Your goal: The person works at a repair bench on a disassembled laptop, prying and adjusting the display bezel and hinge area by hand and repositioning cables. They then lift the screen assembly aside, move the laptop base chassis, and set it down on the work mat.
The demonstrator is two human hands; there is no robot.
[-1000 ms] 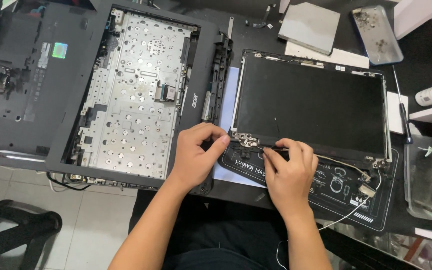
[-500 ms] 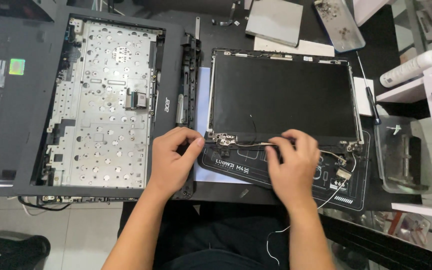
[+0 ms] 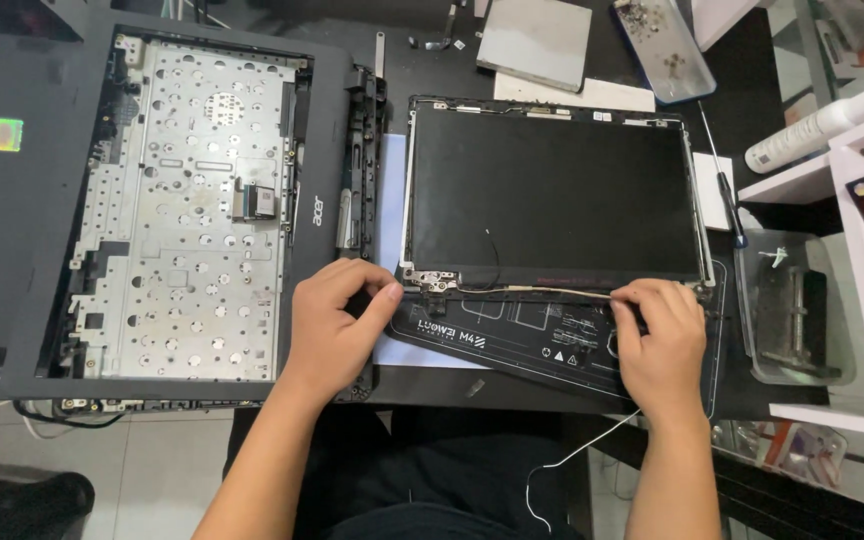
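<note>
Both our hands pinch a thin cable (image 3: 532,291) lying left-to-right along the screen panel's (image 3: 552,195) bottom edge at centre frame: left hand (image 3: 337,325) by the left hinge (image 3: 430,281), right hand (image 3: 660,335) near the right corner.

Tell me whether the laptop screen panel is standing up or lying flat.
Lying flat. The screen panel rests face up on the black mat, detached from the keyboard shell; both hands work along its lower edge.
</note>
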